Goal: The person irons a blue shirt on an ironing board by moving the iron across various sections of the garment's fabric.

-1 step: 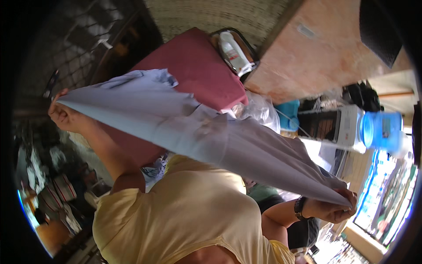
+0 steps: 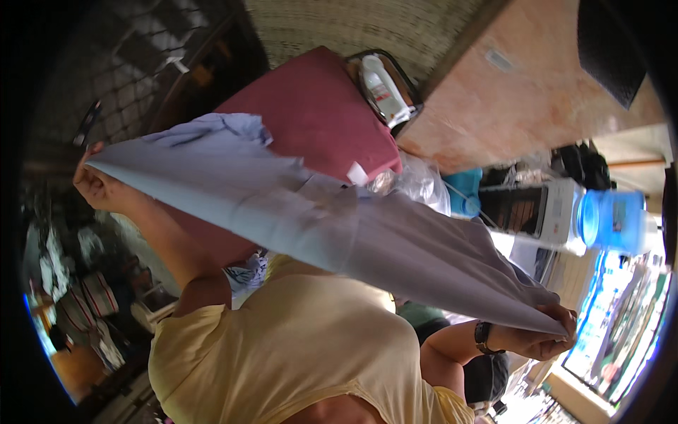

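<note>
A light blue-grey cloth garment (image 2: 311, 212) is stretched taut between my two hands, in front of my yellow shirt. My left hand (image 2: 95, 180), raised at the far left, has its fingers closed on one end of the edge. At the right and lower, my right hand (image 2: 544, 336), with a dark watch (image 2: 483, 338) on the wrist, pinches the opposite end. The far side of the garment hangs in loose folds; its exact cut is unclear. Behind it lies a maroon-covered ironing board (image 2: 318, 106), partly hidden by the cloth.
A white iron (image 2: 383, 88) rests in a dark-rimmed holder (image 2: 417, 106) at the board's far end. Clear plastic (image 2: 424, 184), a blue container (image 2: 462, 192), a white oven-like appliance (image 2: 558, 208) and a blue water jug (image 2: 614, 219) stand to the right. A dark lattice (image 2: 141, 78) is at the left.
The cloth stays stretched between both hands, with its folds shifted slightly. My left hand is a little farther left. A small white tag now shows beside the cloth, over the maroon cover.
</note>
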Tool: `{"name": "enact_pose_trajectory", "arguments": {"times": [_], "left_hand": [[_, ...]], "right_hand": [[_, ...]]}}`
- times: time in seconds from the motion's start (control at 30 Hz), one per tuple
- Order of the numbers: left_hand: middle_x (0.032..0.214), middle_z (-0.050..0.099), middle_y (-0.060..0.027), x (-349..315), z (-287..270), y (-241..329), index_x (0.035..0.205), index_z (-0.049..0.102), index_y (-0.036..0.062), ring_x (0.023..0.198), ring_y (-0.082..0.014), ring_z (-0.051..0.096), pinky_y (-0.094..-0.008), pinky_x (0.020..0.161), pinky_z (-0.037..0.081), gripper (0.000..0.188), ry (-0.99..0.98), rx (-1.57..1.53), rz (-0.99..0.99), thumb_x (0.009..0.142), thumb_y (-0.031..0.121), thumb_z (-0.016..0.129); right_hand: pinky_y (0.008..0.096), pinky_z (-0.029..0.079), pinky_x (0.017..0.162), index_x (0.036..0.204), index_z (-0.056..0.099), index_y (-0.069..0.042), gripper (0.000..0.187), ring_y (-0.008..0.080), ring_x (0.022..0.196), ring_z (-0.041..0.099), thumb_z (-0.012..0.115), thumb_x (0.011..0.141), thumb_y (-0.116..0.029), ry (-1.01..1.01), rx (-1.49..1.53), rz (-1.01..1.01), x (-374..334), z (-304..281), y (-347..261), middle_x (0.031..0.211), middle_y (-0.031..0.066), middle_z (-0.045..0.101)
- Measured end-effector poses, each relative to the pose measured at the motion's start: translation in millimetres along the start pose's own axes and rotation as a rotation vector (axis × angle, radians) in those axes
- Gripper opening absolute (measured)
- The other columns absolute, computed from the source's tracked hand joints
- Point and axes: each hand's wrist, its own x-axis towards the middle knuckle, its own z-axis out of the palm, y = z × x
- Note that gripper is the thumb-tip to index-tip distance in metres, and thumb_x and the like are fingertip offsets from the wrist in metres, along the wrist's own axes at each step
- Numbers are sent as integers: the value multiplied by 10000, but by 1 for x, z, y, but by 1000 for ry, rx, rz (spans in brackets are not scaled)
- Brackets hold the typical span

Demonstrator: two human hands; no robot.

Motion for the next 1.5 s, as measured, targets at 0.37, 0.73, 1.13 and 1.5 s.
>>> {"name": "enact_pose_trajectory", "arguments": {"times": [0.37,0.73,1.13,1.5], "left_hand": [[893,643,-54,46,-167,-118,1045,622,-22,807,-108,645,-239,717,504,145,-267,159,-268,976,102,591],[1037,685,-111,81,-214,-157,1046,617,-39,935,-151,657,-261,884,496,151,-131,15,-112,989,89,562],[818,574,-16,-182,-294,-133,798,507,63,746,-101,527,-265,712,451,249,-21,137,-599,807,-52,728],[886,586,-58,-303,-326,-166,1021,518,16,803,-136,550,-271,716,454,404,-127,685,-851,765,102,819]], "right_hand": [[232,479,496,1080,655,38,204,112,551,607,631,950,-118,-828,892,436,9,283,-65,734,61,653],[292,557,745,969,657,73,207,166,792,658,629,951,-131,-783,1393,706,8,459,-161,878,117,679],[290,495,665,993,585,-14,343,136,765,605,802,727,-7,-1093,787,478,-188,400,-42,868,53,637],[265,520,459,995,585,49,360,134,566,602,806,762,-113,-1333,471,995,-333,380,2,776,57,587]]}}
